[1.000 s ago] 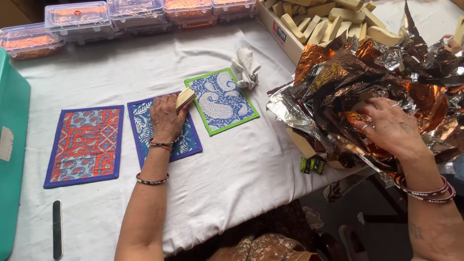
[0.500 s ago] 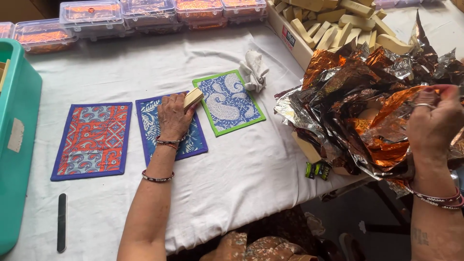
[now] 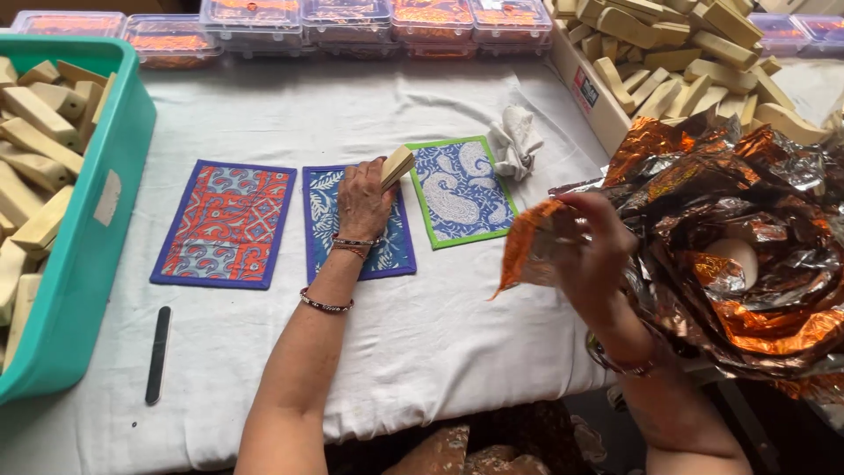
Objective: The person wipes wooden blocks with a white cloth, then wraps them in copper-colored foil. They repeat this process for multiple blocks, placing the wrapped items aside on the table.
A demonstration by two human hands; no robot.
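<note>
I see my right hand has come off the crumpled copper-orange foil heap at the table's right edge and now pinches one loose foil sheet, lifted toward the green-bordered mat.

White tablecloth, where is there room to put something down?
The white tablecloth is bare between the black nail file and the left hand, and behind the three patterned mats, near the clear plastic boxes. The crinkly orange foil heap by the right hand is crowded.
</note>
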